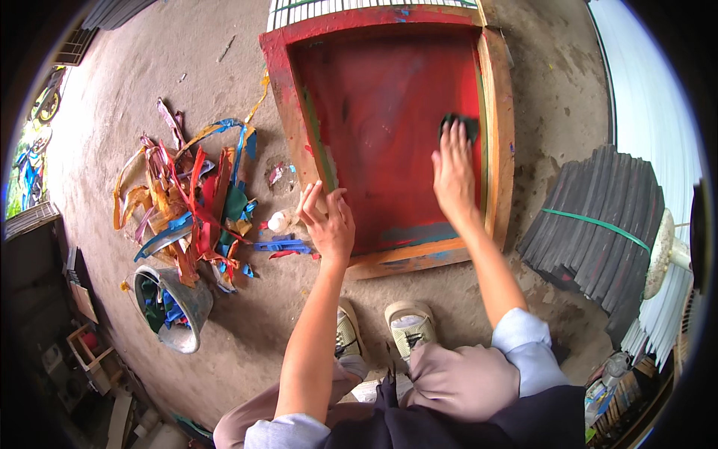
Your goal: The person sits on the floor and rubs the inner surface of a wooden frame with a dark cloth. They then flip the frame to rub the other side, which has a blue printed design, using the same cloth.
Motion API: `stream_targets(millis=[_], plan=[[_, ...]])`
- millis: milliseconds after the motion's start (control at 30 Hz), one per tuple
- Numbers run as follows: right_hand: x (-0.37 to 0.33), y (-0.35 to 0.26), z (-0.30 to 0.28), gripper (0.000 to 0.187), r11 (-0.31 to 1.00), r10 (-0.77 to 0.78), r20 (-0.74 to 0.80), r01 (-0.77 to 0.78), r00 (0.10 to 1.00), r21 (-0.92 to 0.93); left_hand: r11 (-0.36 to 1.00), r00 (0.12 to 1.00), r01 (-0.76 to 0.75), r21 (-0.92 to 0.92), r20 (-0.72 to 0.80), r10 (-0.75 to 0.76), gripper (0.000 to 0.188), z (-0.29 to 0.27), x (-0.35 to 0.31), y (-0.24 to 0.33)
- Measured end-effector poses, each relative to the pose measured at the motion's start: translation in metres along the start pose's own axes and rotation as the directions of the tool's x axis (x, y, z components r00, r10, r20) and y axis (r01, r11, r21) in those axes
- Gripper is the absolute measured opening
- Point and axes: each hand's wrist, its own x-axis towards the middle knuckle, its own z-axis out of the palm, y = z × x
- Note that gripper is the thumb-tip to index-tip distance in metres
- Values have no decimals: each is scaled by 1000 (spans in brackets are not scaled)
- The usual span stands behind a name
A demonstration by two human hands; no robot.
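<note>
right hand: grip open, fingers flat over a dark rag on the red panel, right side of the frame; left hand at the left edge, can't tell if gripping

The floor bears a frame, coloured scraps and a bucket.

A dark pad is partly hidden by the right hand; the upper edge cuts off a slatted white panel; motorcycles at far left are indistinct.
</note>
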Motion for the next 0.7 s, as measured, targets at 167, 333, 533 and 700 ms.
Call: stream_targets(millis=[167, 333, 533, 700], plan=[[-114, -56, -5, 52, 971, -143, 357, 60, 923, 231, 1000, 1000, -3, 11, 10, 3, 15, 0, 1, 2], [-86, -29, -4, 53, 984, -143, 284, 166, 948, -58, 1000, 1000, 5, 21, 6, -5, 15, 0, -1, -3], [-45, -12, -3, 53, 996, -1, 49, -3, 999, 92, 1000, 1000, -6, -18, 1, 6, 18, 2, 1, 0], [-122, -31, -8, 40, 934, -189, 259, 92, 947, 347, 1000, 1000, -3, -15, -13, 2, 17, 1, 2, -1]])
